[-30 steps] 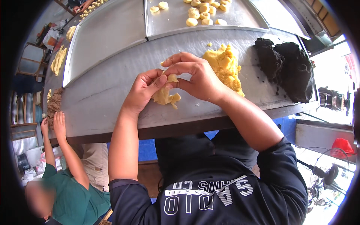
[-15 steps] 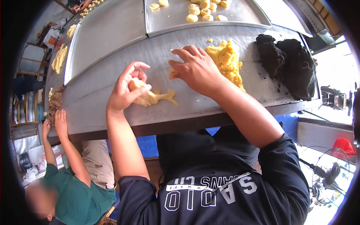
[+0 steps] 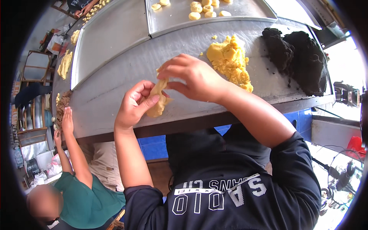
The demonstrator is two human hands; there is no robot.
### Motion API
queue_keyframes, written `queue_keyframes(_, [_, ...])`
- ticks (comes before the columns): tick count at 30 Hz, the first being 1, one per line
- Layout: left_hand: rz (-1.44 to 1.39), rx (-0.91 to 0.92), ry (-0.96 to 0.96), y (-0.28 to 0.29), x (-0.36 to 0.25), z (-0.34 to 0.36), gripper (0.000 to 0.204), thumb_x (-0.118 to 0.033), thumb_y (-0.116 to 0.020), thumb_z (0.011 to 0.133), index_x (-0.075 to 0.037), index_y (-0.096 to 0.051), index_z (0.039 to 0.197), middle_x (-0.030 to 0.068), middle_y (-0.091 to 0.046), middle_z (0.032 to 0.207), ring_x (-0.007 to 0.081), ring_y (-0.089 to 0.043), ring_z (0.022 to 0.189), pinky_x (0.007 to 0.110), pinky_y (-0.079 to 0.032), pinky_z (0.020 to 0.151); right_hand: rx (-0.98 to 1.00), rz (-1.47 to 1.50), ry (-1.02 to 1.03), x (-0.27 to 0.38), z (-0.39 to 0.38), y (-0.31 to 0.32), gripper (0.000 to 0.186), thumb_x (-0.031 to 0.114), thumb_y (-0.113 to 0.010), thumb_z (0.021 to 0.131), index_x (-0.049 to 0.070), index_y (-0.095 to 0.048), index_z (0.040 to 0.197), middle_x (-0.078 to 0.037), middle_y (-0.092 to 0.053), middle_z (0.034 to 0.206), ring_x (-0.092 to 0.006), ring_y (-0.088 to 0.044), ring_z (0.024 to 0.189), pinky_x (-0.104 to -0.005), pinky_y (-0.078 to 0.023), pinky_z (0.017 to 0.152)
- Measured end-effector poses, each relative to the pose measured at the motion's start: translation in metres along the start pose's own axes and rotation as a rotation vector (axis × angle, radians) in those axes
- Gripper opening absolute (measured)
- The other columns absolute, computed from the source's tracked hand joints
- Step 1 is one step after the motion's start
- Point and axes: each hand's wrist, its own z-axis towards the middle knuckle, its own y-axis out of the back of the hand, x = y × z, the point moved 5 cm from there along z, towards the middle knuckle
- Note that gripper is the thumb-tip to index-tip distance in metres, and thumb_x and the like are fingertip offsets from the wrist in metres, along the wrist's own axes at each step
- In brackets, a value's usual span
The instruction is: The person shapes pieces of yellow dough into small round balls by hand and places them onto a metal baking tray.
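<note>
A soft, pale yellow piece of dough [image 3: 156,108] is held up between my hands, above the near part of the metal worktable. My left hand [image 3: 135,107] grips its lower part, with the thumb pressed along the front. The fingers of my right hand [image 3: 193,78] are closed on its upper end, which looks stretched and twisted. Beyond my right wrist lies a crumbly yellow mound [image 3: 227,57], apart from the hand. A small yellow crumb [image 3: 214,37] rests beside the mound.
At the right end sits a large black pasty mass [image 3: 304,63]. Behind are a bare metal tray [image 3: 115,34] and a tray [image 3: 168,23] with several round dough pieces. On the left, a co-worker in a green shirt [image 3: 94,195] handles a brown mass [image 3: 63,103].
My right hand has come left and down from near the yellow mound and taken hold of the dough's upper end. My left hand has raised the dough, turning it upright.
</note>
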Motion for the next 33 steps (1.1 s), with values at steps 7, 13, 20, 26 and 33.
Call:
queue_keyframes(7, [-0.247,-0.065,-0.106,-0.012,0.024,0.021,0.017,-0.016,-0.075,0.113,-0.001,-0.077,0.122,0.0031,-0.078,0.11,0.0098,-0.07,0.101,0.029,-0.056,0.093,0.026,0.052,-0.133,-0.006,0.0,0.005,0.034,0.008,-0.09,0.09,0.011,-0.083,0.123,-0.009,-0.082,0.117,-0.0338,-0.078,0.111,-0.0456,-0.065,0.095])
queue_keyframes(13, [-0.129,-0.057,-0.236,-0.02,0.032,0.026,0.012,-0.012,-0.073,0.114,-0.003,-0.078,0.12,-0.0004,-0.075,0.108,0.0078,-0.065,0.098,0.028,-0.055,0.091,0.118,0.115,-0.157,-0.007,0.001,0.006,0.03,0.006,-0.087,0.092,0.008,-0.081,0.121,-0.012,-0.081,0.11,-0.0352,-0.08,0.106,-0.0449,-0.065,0.091])
queue_keyframes(20, [-0.159,0.153,-0.235,-0.018,0.021,0.019,0.011,-0.008,-0.076,0.111,-0.002,-0.075,0.121,0.0013,-0.074,0.105,0.0103,-0.067,0.101,0.03,-0.056,0.092,-0.162,-0.115,-0.29,-0.025,0.006,0.017,0.018,0.017,-0.082,0.099,0.01,-0.077,0.115,-0.01,-0.08,0.112,-0.0335,-0.077,0.105,-0.0446,-0.062,0.089])
queue_keyframes(26, [0.201,-0.025,-0.09,0.002,0.037,0.014,0.025,-0.011,-0.081,0.108,-0.004,-0.067,0.127,0.0037,-0.075,0.117,0.0114,-0.069,0.108,0.032,-0.057,0.097,-0.012,-0.528,-0.027,-0.016,0.0,-0.004,0.037,0.026,-0.078,0.103,0.013,-0.078,0.138,-0.009,-0.078,0.133,-0.0323,-0.071,0.119,-0.0451,-0.059,0.103])
queue_keyframes(33, [-0.241,-0.268,-0.221,0.007,0.025,0.016,0.022,-0.014,-0.081,0.11,-0.007,-0.066,0.125,0.0013,-0.073,0.117,0.0092,-0.069,0.105,0.027,-0.056,0.096,0.14,-0.198,0.076,-0.001,-0.005,-0.011,0.05,0.029,-0.091,0.091,0.014,-0.078,0.137,-0.008,-0.082,0.12,-0.031,-0.072,0.116,-0.0465,-0.06,0.101])
